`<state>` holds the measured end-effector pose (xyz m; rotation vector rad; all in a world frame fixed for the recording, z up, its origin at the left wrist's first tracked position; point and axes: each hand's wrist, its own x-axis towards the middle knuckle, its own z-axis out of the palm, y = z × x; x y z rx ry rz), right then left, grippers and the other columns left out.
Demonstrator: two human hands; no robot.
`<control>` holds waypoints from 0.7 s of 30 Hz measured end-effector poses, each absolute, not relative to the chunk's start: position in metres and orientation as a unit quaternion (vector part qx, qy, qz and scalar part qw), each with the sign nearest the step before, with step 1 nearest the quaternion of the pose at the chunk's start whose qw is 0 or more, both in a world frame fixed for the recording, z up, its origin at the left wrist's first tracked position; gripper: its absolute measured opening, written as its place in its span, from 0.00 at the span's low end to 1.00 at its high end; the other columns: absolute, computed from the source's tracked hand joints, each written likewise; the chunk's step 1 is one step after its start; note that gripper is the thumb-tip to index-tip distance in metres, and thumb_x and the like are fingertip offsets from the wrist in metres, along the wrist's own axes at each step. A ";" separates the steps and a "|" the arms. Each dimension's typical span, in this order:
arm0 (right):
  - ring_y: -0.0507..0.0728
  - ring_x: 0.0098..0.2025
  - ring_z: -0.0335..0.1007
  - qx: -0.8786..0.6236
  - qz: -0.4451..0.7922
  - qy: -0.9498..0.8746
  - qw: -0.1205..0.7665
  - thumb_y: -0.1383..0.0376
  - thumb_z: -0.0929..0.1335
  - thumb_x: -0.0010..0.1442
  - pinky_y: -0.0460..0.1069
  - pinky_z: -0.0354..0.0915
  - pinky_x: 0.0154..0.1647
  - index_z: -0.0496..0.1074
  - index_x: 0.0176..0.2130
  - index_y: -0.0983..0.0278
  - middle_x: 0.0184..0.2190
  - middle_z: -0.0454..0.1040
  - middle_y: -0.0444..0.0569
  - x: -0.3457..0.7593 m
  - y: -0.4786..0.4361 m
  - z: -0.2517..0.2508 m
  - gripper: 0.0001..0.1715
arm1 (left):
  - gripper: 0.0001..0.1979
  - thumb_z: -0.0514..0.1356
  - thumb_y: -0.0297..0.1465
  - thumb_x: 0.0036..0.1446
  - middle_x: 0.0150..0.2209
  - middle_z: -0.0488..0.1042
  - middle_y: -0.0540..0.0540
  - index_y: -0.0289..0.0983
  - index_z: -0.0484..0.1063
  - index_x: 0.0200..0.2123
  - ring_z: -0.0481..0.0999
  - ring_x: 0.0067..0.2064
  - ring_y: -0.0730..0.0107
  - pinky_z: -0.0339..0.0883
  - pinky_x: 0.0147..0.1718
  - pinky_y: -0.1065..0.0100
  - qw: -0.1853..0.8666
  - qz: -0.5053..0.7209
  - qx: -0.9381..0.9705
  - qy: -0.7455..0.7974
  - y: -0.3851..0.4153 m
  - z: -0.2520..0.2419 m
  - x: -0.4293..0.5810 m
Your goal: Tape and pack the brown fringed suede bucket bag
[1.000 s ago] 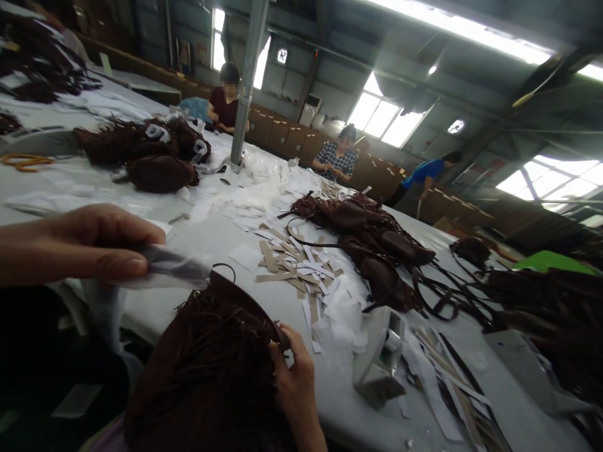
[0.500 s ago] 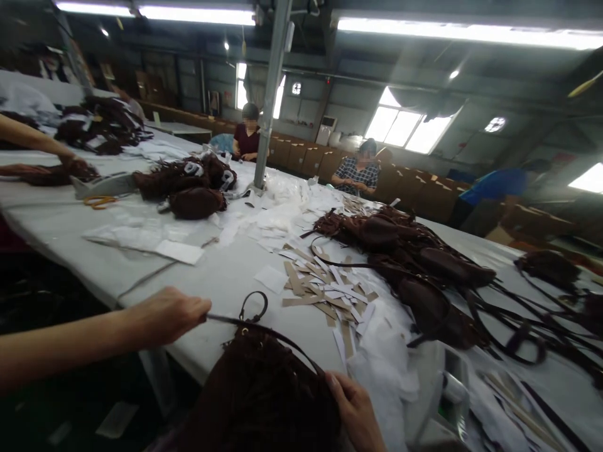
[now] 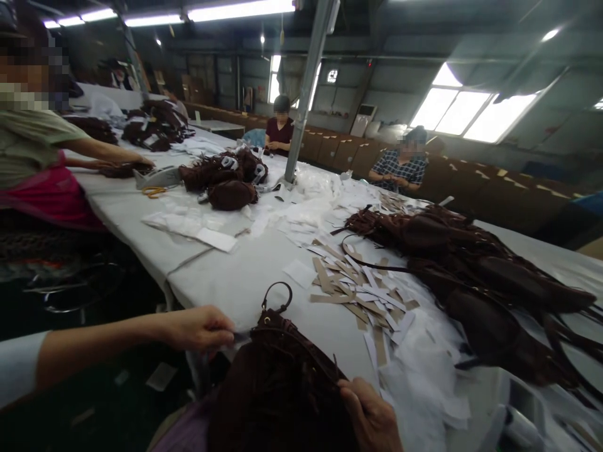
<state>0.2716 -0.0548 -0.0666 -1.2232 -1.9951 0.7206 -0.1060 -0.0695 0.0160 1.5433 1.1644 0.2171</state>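
A dark brown fringed bag (image 3: 282,389) lies at the near edge of the white table (image 3: 245,276), its small strap loop (image 3: 277,296) standing up. My left hand (image 3: 200,328) is closed in a pinch at the bag's left top edge, on something thin I cannot make out. My right hand (image 3: 372,414) grips the bag's right side with fingers curled over its rim.
Paper and card strips (image 3: 358,295) litter the table. A pile of brown bags (image 3: 475,282) lies at the right, another pile (image 3: 226,179) farther back by a metal post (image 3: 306,94). A person (image 3: 38,157) works at the left; two people sit across.
The view has swung left and down. My left hand dropped from holding up a pale sheet to pinching at the bag's edge. My right hand stays on the bag.
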 end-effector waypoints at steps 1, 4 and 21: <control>0.53 0.24 0.66 -0.462 0.263 -0.777 0.336 0.50 0.60 0.63 0.45 0.61 0.24 0.71 0.23 0.61 0.19 0.66 0.44 0.269 -0.053 -0.062 0.25 | 0.20 0.51 0.45 0.59 0.21 0.68 0.51 0.35 0.66 0.25 0.64 0.23 0.75 0.56 0.22 0.75 0.562 0.083 0.672 0.476 -0.065 0.024 -0.103; 0.52 0.23 0.62 -0.430 0.243 -0.800 0.340 0.51 0.58 0.65 0.45 0.58 0.25 0.63 0.17 0.62 0.17 0.61 0.42 0.260 -0.050 -0.049 0.31 | 0.18 0.50 0.41 0.61 0.21 0.66 0.52 0.35 0.67 0.26 0.63 0.22 0.76 0.55 0.22 0.76 0.529 0.051 0.729 0.430 -0.050 0.049 -0.089; 0.59 0.49 0.69 -0.516 0.349 -0.667 0.408 0.69 0.71 0.48 0.52 0.65 0.50 0.66 0.49 0.60 0.46 0.73 0.48 0.216 -0.082 -0.050 0.28 | 0.08 0.55 0.32 0.56 0.20 0.62 0.54 0.36 0.69 0.28 0.60 0.22 0.77 0.52 0.20 0.75 0.489 0.008 0.789 0.372 -0.020 0.048 -0.013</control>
